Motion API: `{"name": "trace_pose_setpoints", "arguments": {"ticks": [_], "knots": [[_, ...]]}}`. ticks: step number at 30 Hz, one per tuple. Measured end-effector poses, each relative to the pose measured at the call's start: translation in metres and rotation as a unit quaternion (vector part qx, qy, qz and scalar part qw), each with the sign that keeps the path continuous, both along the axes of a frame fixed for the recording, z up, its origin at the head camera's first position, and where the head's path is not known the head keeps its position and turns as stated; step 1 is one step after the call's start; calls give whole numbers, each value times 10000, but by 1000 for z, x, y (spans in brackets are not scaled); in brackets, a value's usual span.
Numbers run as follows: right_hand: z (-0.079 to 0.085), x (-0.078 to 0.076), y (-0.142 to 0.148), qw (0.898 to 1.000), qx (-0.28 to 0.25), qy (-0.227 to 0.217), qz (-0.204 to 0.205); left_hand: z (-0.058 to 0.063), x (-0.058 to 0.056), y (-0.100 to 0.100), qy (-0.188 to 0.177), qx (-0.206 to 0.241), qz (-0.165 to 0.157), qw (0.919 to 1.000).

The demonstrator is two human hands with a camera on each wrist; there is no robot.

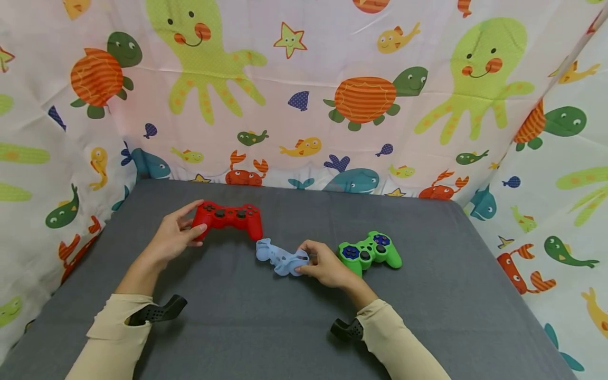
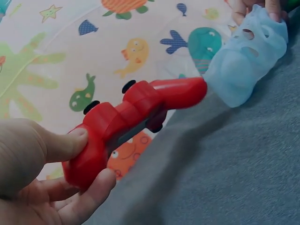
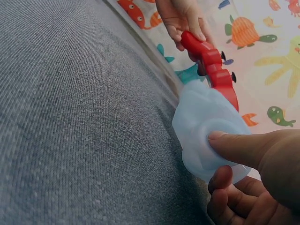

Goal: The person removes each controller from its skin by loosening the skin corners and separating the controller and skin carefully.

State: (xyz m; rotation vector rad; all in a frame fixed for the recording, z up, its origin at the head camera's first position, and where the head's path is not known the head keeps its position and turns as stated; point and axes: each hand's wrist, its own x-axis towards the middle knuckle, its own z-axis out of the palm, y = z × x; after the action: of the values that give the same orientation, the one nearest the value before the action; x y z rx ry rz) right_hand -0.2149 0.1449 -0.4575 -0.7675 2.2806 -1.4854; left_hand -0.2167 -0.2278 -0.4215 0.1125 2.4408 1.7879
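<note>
My left hand (image 1: 173, 236) grips the left handle of a red game controller (image 1: 229, 218), thumb on one side and fingers on the other. In the left wrist view the controller (image 2: 126, 112) appears tilted, its far handle reaching toward the light blue piece. My right hand (image 1: 325, 264) pinches the right end of a pale blue silicone controller cover (image 1: 282, 259), which has several cut-out holes. From the right wrist view, the thumb presses on the cover's (image 3: 201, 117) rounded end. Just right of the right hand lies a green game controller (image 1: 372, 252) with dark blue buttons.
A grey cloth covers the table (image 1: 256, 332). Behind and at both sides hangs a white curtain (image 1: 304, 116) printed with sea animals. A black wrist camera (image 1: 159, 311) sticks out of the left sleeve, another black camera (image 1: 348, 330) out of the right.
</note>
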Motion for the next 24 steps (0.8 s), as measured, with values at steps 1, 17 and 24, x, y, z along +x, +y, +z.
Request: {"name": "trace_pose_setpoints", "arguments": {"ticks": [1, 17, 24], "knots": [[0, 0, 0, 10000, 5, -1, 6, 0, 0, -2, 19, -27, 56, 10000], [-1, 0, 1, 10000, 15, 1, 54, -2, -1, -22, 28, -121, 594, 9982], [0, 0, -1, 9999, 58, -104, 11, -8, -2, -29, -62, -147, 644, 9978]]}}
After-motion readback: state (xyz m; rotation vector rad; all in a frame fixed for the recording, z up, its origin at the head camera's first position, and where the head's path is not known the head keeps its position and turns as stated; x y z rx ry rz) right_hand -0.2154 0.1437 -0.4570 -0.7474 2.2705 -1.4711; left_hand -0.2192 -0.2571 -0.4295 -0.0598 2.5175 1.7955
